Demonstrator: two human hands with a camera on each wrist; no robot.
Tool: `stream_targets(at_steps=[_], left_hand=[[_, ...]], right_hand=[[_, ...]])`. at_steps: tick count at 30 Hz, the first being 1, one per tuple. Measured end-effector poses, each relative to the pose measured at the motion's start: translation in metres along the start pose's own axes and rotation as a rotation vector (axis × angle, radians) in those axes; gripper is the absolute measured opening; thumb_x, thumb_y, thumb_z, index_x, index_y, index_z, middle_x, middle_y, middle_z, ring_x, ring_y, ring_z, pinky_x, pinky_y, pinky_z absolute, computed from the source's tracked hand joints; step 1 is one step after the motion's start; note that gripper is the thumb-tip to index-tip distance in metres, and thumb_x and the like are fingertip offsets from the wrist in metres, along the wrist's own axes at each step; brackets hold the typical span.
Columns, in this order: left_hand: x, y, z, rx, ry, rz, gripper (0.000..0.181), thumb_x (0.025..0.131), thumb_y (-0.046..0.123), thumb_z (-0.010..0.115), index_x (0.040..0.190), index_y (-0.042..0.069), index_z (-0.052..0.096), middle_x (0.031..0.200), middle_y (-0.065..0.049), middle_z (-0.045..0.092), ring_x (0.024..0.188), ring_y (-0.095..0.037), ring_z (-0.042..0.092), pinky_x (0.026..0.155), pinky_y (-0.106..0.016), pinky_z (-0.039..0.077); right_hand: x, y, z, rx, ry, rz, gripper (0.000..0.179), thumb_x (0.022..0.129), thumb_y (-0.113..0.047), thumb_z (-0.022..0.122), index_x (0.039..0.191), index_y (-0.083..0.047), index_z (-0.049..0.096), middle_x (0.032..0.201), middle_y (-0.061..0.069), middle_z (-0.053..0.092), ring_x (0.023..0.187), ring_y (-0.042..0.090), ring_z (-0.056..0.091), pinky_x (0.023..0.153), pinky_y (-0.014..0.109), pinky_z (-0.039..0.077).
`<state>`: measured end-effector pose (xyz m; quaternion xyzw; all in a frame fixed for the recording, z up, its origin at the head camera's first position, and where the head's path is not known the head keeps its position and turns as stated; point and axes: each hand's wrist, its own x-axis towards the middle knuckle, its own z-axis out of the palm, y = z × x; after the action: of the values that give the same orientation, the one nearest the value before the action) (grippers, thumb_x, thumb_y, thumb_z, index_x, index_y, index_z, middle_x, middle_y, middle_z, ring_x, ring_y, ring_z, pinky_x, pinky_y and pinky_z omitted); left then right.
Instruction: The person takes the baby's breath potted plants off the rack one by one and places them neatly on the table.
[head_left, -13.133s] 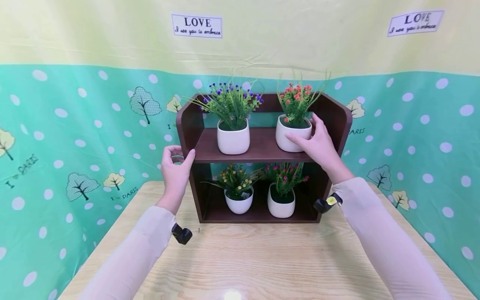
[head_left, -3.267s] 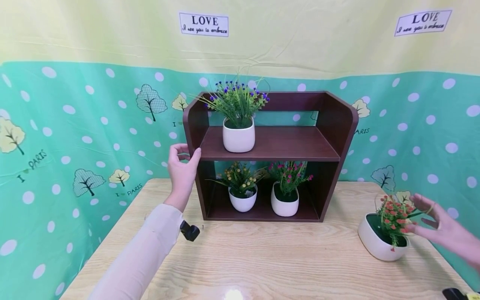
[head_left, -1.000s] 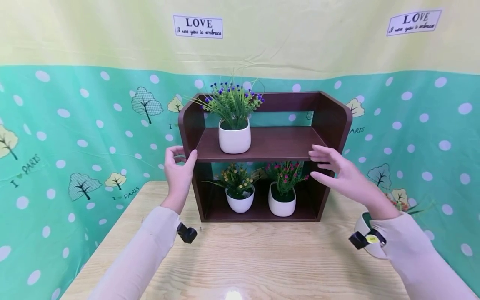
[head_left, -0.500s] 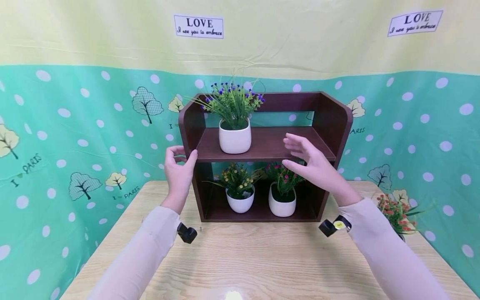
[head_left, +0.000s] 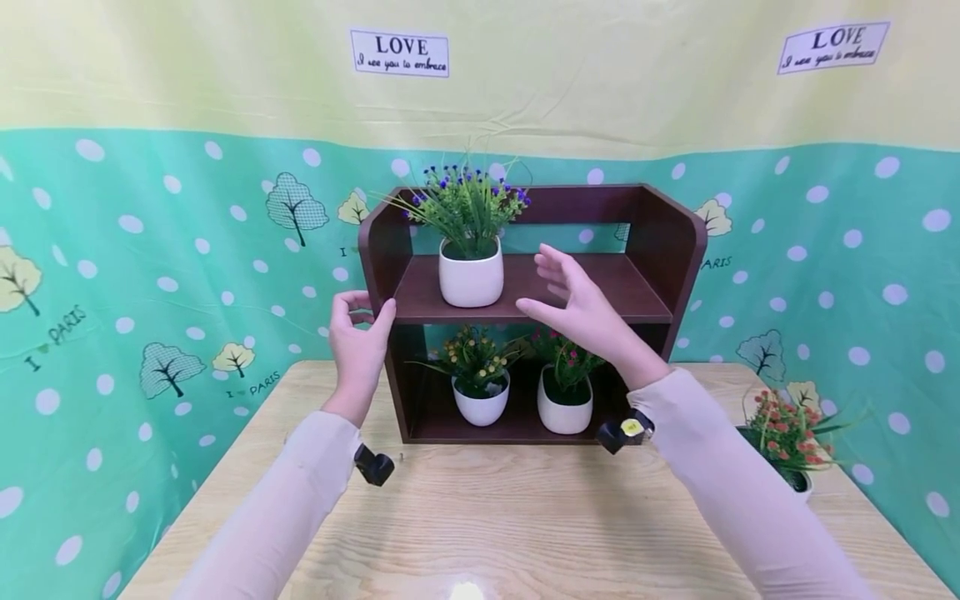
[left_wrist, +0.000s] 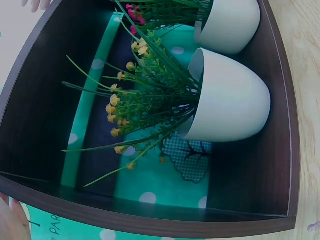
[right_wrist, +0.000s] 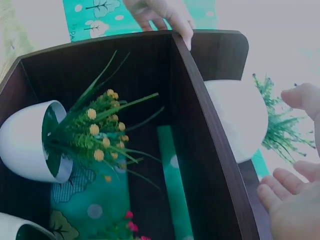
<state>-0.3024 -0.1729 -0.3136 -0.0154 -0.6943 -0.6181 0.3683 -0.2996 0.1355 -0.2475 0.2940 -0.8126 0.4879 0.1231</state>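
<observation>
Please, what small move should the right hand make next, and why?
Probably the right hand should move slightly left and close its fingers around the white pot with purple flowers, because they are parted beside it, not yet gripping, while the left hand holds the shelf.

A white pot [left_wrist: 235, 100] sits — yellow-blossomed — inside the dark shelf [left_wrist: 245, 185].

Shelf [head_left: 667, 242] dark brown; pots [head_left: 471, 282] white. Upper flowers [head_left: 467, 182] blue-violet, lower-left flowers [left_wrist: 114, 100] yellow, lower-right flowers [left_wrist: 136, 15] magenta, tabletop flowers [head_left: 787, 421] orange-red. Backdrop cloth [head_left: 75, 229] teal, white-dotted, tree-printed, pale yellow above. Tabletop [head_left: 480, 508] pale, wood-grained.
</observation>
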Motion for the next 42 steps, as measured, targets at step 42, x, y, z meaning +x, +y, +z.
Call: stream_targets(at_steps=[42], left_hand=[[0.002,-0.003,0.002,0.008,0.015,-0.001,0.039,0.092,0.031,0.075,0.117,0.01,0.053,0.108,-0.001,0.055,0.097,-0.019,0.05,0.072,-0.027,0.049]], right_hand=[[0.077,-0.011,0.064,0.124,0.107,0.283,0.124,0.074,-0.054,0.084,0.161,-0.011,0.007,0.162,0.009,0.022,0.141,0.021,0.035,0.112,0.039,0.035]])
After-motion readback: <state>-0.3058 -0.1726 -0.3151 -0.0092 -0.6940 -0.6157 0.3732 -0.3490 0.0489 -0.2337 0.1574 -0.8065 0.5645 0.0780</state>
